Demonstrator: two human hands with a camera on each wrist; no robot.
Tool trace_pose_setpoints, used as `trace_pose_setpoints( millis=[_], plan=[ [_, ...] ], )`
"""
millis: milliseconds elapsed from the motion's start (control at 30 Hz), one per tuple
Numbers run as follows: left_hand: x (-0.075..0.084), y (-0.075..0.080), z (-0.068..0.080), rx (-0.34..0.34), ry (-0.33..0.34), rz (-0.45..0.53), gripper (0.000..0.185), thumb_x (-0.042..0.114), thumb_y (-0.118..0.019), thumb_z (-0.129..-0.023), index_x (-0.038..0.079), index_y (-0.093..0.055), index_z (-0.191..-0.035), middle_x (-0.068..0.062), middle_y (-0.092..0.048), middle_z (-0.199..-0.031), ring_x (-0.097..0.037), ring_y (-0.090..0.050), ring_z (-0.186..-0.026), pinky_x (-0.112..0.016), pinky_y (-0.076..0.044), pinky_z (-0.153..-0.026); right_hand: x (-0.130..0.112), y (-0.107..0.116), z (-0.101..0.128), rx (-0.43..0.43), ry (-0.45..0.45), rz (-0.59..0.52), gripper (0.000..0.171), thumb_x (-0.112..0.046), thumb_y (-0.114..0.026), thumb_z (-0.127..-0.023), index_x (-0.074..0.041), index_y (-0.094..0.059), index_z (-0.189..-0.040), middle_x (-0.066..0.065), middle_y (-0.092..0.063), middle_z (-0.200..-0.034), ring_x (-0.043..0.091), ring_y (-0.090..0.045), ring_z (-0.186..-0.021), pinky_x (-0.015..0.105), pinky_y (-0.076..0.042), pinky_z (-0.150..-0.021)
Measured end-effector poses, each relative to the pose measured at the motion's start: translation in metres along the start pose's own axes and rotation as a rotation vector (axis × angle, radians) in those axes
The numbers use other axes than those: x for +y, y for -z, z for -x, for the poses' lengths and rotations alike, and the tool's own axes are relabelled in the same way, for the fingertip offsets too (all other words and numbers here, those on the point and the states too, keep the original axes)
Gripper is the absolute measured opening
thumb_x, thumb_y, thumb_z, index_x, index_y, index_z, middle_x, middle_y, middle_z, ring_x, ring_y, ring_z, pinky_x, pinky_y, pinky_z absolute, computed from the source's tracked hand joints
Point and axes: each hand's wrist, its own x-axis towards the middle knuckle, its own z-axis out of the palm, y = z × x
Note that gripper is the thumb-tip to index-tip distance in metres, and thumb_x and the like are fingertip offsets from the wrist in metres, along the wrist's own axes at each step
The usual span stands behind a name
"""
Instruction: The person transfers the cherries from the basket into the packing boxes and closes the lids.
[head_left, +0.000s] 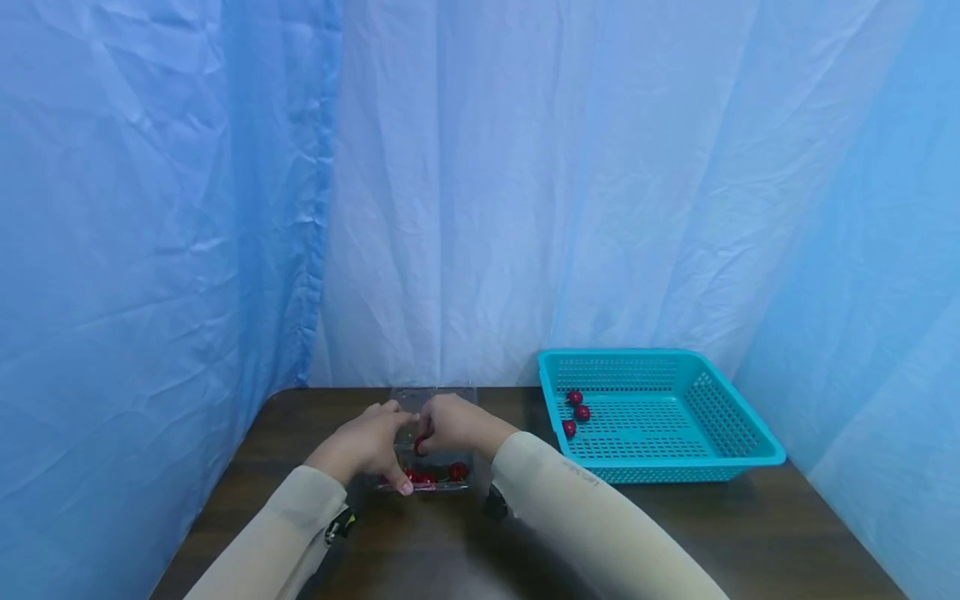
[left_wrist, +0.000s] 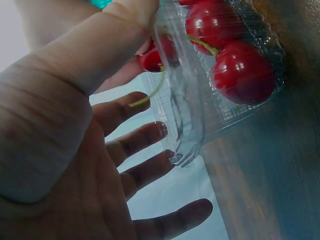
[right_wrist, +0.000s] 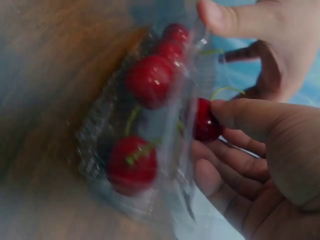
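A clear plastic box [head_left: 442, 392] with several red cherries [head_left: 458, 472] along its near side lies on the table, between both hands. Over this box reaches my left hand [head_left: 367, 446], its thumb at the near rim. In the left wrist view its other fingers [left_wrist: 145, 140] are spread and fairly straight, some tips touching or very close to the plastic wall. My right hand [head_left: 459, 423] pinches one cherry [right_wrist: 204, 122] with a green stem between thumb and fingers, just at the box's open top. Part of the box is hidden behind the hands.
To the right, a turquoise plastic basket [head_left: 675, 463] stands on the dark wooden table [head_left: 420, 550], with 3 cherries [head_left: 582, 413] near its left wall. Blue-white curtains [head_left: 465, 192] hang behind the table and on both sides.
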Motion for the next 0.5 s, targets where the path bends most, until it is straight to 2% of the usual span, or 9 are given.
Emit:
trace_pose_setpoints(
  millis=[200,367,500],
  plan=[
    [0.0,0.0,-0.001,-0.001,0.005,-0.007,0.116,0.046,-0.114,-0.059,0.021,-0.065,-0.161,-0.008,-0.063,-0.148,-0.032,-0.058,-0.135,-0.064,-0.064,-0.107,-0.006,-0.012,-0.002,0.02,-0.02,0.029,0.007,-0.017,-0.09,-0.099,-0.017,-0.085,-0.094,-0.009,-0.075,-0.081,0.009,-0.07,-0.07,0.024,-0.061,-0.066],
    [0.0,0.0,-0.002,-0.008,0.001,-0.015,0.115,0.045,-0.114,-0.059,0.018,-0.066,-0.159,-0.008,-0.063,-0.147,-0.031,-0.058,-0.133,-0.063,-0.063,-0.109,-0.01,-0.018,-0.001,0.032,-0.053,0.008,0.016,-0.018,-0.092,-0.098,-0.019,-0.08,-0.086,-0.007,-0.073,-0.078,0.011,-0.07,-0.069,0.026,-0.06,-0.065],
    [0.0,0.0,-0.002,-0.011,0.002,-0.017,0.113,0.045,-0.114,-0.06,0.018,-0.066,-0.158,-0.008,-0.063,-0.146,-0.03,-0.058,-0.132,-0.062,-0.062,-0.11,-0.01,-0.022,-0.002,0.032,-0.064,0.005,0.016,-0.022,-0.093,-0.097,-0.021,-0.081,-0.088,-0.007,-0.074,-0.08,0.011,-0.071,-0.071,0.027,-0.062,-0.067]
  ],
)
